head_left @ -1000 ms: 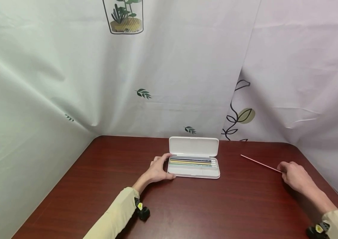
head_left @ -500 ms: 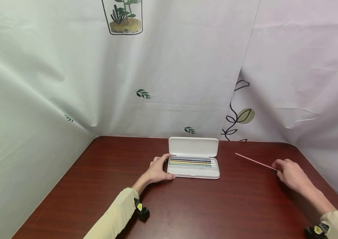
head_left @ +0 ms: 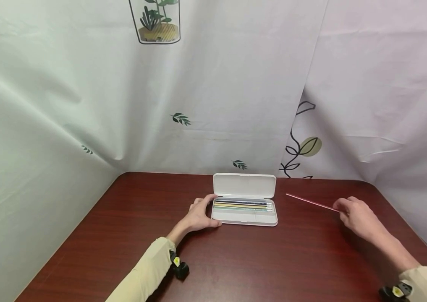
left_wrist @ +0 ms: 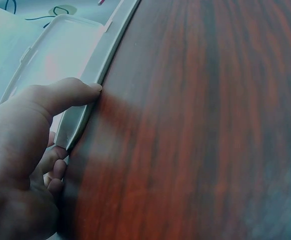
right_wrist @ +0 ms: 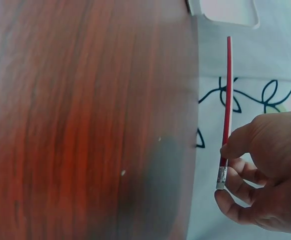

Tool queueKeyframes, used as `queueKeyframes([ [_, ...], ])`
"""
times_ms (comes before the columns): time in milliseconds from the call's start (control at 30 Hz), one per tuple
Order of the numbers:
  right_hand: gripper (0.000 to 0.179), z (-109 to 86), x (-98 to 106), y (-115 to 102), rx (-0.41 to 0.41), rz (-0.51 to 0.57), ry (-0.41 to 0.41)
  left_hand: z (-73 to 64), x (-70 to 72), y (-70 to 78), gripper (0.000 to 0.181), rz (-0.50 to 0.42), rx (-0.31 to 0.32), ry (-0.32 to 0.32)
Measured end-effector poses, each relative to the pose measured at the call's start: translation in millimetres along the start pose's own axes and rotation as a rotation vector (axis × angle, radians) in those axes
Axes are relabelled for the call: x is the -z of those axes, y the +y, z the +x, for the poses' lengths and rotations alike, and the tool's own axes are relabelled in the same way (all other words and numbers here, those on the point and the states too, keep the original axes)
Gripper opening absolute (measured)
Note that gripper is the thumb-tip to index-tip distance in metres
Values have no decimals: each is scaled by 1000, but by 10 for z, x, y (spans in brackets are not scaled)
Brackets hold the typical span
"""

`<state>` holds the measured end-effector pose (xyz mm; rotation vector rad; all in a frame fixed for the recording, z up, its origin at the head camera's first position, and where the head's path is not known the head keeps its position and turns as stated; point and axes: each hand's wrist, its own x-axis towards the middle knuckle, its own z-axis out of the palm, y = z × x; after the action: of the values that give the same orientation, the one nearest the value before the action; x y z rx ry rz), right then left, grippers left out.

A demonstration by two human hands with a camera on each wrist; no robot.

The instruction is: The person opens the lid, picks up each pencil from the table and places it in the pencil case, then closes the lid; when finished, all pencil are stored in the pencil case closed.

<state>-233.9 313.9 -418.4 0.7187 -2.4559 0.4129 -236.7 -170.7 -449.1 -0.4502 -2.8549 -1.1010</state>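
A white pencil case (head_left: 236, 216) lies open on the table, its lid (head_left: 244, 186) raised at the back. Several pencils (head_left: 241, 204) lie side by side in its rear part; the front compartments hold nothing visible. My left hand (head_left: 198, 214) grips the case's left end, thumb on the front edge and fingers behind. To the right of the case, my right hand (head_left: 358, 218) pinches a red pencil (right_wrist: 228, 100) near its eraser end. The pencil's other end points left toward the case. In the right wrist view a metal band and eraser (right_wrist: 221, 178) show by the fingertips.
The dark red wooden table (head_left: 266, 264) ends at a pale fabric curtain (head_left: 213, 84) printed with plants, hanging close behind the case lid. A dark wrist camera (head_left: 181, 270) sits on the left sleeve, another (head_left: 392, 292) on the right.
My right hand has moved left with the red pencil, bringing the pencil's far end closer to the case. My left hand and the case have stayed in place.
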Motion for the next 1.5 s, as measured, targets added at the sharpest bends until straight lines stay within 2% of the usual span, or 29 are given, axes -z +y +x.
queueKeyframes([
  [633,29,261,-79,-362,58,58,-12,-5,4,15,89,-12,20,1],
  [1100,21,547,-299,-735,-4,116,-138,-4,-3,29,90,-26,28,10],
  [1500,19,731,-513,-950,-30,111,-155,-9,-3,26,89,-42,21,16],
])
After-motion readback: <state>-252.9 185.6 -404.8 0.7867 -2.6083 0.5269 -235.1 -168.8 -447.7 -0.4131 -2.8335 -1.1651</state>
